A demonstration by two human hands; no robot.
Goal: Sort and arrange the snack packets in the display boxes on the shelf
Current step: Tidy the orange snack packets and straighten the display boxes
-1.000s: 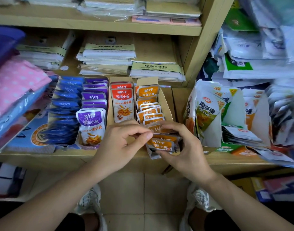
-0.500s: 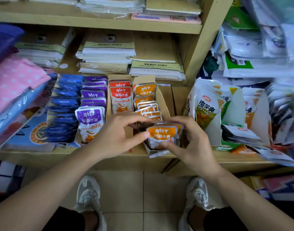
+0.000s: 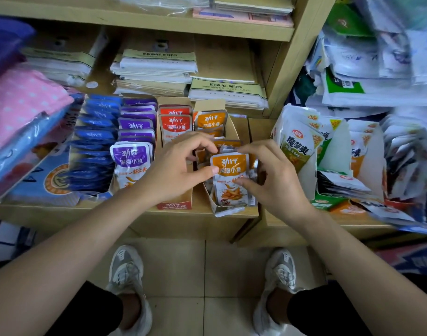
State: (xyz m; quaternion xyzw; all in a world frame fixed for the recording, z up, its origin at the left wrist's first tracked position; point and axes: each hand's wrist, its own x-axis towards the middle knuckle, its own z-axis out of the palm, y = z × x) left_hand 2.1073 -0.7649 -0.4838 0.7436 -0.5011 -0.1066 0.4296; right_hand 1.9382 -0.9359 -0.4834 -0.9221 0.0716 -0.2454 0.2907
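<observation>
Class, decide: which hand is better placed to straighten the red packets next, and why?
Probably the left hand: it hovers over the box of red packets; the right hand sits beyond the orange packet both pinch.

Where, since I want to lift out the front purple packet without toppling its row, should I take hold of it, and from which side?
Pinch the top seal of the front purple packet, thumb in front and finger behind, coming from above. It stands face-out with that edge free; blue packets crowd its left and the left hand is close on its right.
</observation>
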